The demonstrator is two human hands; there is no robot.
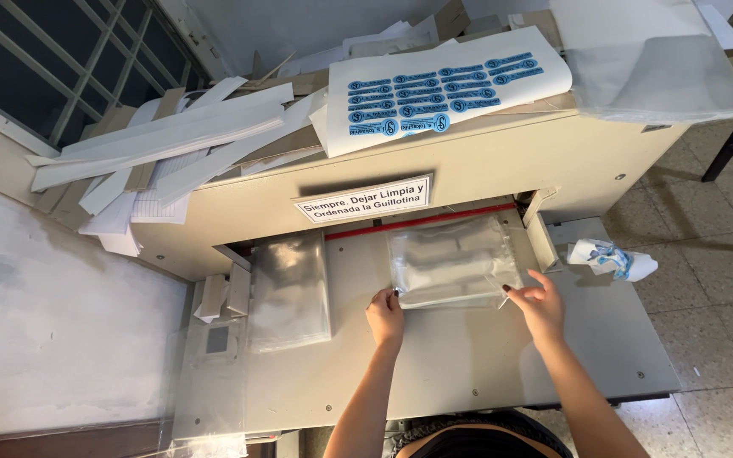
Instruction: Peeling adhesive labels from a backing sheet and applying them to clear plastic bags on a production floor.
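A stack of clear plastic bags (454,259) lies on the beige bed of a paper guillotine (434,356), its far edge under the red cutting line (422,222). My left hand (385,316) pinches the stack's near left corner. My right hand (539,303) holds the near right corner, fingers spread along the edge. A second pile of clear plastic sheets (289,288) rests on the bed to the left, apart from both hands.
On the machine's top lie a white sheet of blue stickers (443,89), long white paper strips (163,136) and a large clear plastic sheet (655,59). A crumpled white-and-blue paper (611,258) sits on the right ledge. Tiled floor at right, a window at upper left.
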